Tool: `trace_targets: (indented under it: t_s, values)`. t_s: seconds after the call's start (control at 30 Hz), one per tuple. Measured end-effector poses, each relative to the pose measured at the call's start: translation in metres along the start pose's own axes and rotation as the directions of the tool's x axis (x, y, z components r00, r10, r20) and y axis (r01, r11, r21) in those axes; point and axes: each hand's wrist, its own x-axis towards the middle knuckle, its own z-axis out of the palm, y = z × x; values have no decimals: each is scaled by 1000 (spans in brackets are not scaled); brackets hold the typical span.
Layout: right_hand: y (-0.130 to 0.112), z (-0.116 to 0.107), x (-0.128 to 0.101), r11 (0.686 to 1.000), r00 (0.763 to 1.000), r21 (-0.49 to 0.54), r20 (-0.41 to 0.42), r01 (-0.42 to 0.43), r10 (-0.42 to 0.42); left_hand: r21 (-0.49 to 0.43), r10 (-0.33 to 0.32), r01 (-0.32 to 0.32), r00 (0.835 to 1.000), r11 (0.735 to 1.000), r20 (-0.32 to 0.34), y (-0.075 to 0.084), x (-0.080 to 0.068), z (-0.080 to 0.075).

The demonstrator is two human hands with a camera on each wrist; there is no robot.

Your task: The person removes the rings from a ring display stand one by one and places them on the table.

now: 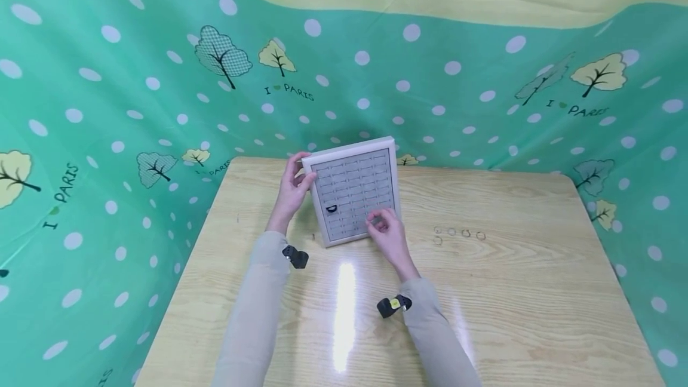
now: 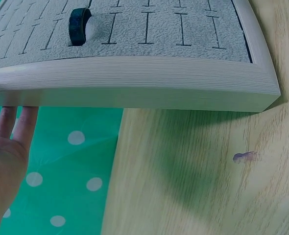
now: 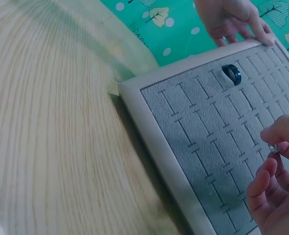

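Observation:
A ring display tray [image 1: 350, 151] with a pale frame and grey slotted foam stands tilted on the table. My left hand [image 1: 292, 191] holds its upper left corner, thumb over the front of the frame. One dark ring [image 2: 77, 27] sits in a slot near the tray's left side. My right hand [image 1: 389, 236] is in front of the lower right of the foam. Between its thumb and a finger it pinches a small silvery ring [image 3: 274, 147], mostly covered by the fingertips in the right wrist view.
Several loose rings [image 1: 466, 233] lie on the wooden table [image 1: 516, 291] to the right of the tray. A small dark mark [image 2: 244, 156] shows on the wood left of it. Green dotted cloth [image 1: 371, 76] hangs behind and at both sides.

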Motion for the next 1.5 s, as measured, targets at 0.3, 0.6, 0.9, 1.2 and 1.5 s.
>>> trace_targets:
  t_s: [0.3, 0.6, 0.9, 1.2, 1.5]
  values:
    - [18, -17, -6, 999, 997, -22, -68, -47, 46, -7, 24, -24, 1000, 1000, 7, 1, 1, 0]
    - [31, -34, -10, 995, 990, -59, -120, -79, 71, -5, 15, -15, 1000, 1000, 4, 2, 1, 0]
    - [40, -48, -15, 989, 984, -87, -146, -119, 106, -23, 5, -5, 1000, 1000, -3, 2, 0, 0]
    - [49, -65, -19, 985, 977, -92, -174, -143, 125, -51, 21, -21, 1000, 998, 7, -1, 1, 0]
    - [58, -86, -24, 984, 973, -90, -189, -151, 132, -51, 15, -15, 1000, 999, 2, -3, 0, -1]
